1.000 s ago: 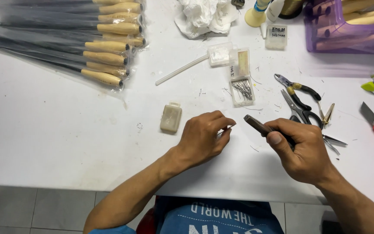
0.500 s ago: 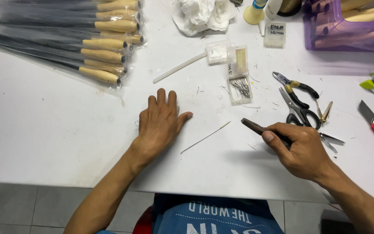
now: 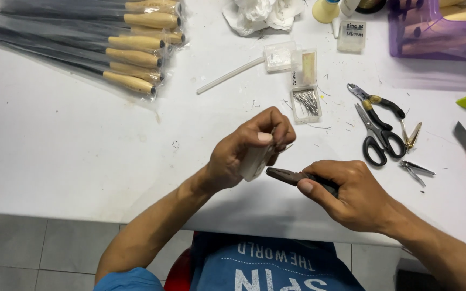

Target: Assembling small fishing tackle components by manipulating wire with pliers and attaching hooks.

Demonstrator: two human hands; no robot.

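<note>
Hands at frame centre: our left hand (image 3: pixel 249 148), flat on the white surface (image 3: pixel 71 140) a moment ago, now grips a small pale box (image 3: pixel 255 161), while our right hand (image 3: pixel 351 194) stays closed on dark pliers (image 3: pixel 289 176).

A small translucent plastic box (image 3: pixel 254 160) (held upright) sits just beside dark pliers (image 3: pixel 292 177), nose pointing left.

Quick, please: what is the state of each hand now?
Left hand: closed, holding a small pale plastic box.
Right hand: closed, gripping dark pliers.
</note>
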